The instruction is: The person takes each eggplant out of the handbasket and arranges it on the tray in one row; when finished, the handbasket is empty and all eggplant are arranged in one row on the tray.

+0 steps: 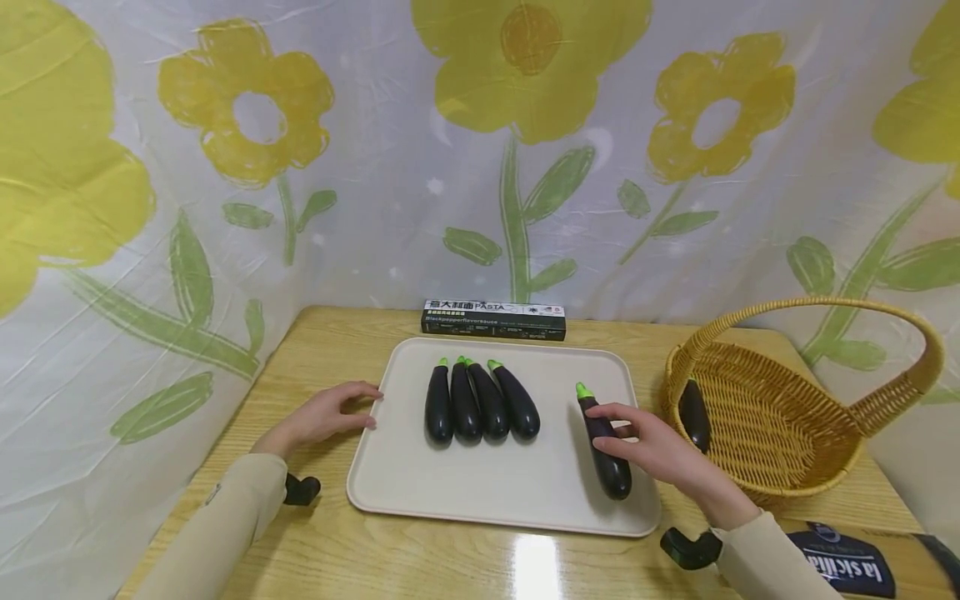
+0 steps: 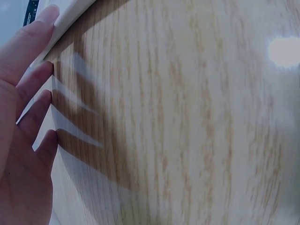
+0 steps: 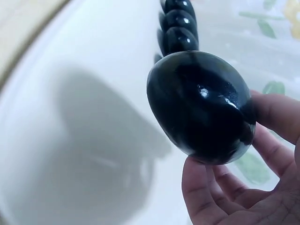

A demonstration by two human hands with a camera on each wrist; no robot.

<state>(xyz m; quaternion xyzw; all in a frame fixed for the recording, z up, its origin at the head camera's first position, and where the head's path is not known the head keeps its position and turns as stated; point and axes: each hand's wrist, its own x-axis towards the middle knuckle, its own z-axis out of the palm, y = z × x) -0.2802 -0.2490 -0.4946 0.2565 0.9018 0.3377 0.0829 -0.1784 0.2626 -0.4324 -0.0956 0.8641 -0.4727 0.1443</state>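
My right hand (image 1: 652, 446) pinches a dark eggplant (image 1: 606, 454) with a bright green stem end, over the right part of a cream tray (image 1: 480, 487). In the right wrist view the rounded end of this eggplant (image 3: 201, 108) is between thumb and fingers, and its shadow falls on the tray. Several more eggplants (image 1: 480, 404) lie side by side in the tray's middle, green ends toward the back. At the tray's left edge is my left hand (image 1: 330, 412), fingers spread and relaxed, holding nothing; in the left wrist view its fingertips (image 2: 47, 96) are near the rim.
On the right stands a wicker basket (image 1: 765, 417) with a tall handle and an eggplant (image 1: 694, 415) inside. A black pasta box (image 1: 492, 320) lies behind the tray. At front right is a brown package (image 1: 862, 560) marked "la sicilia". Flowered cloth (image 1: 375, 208) hangs behind the wooden table (image 1: 420, 558).
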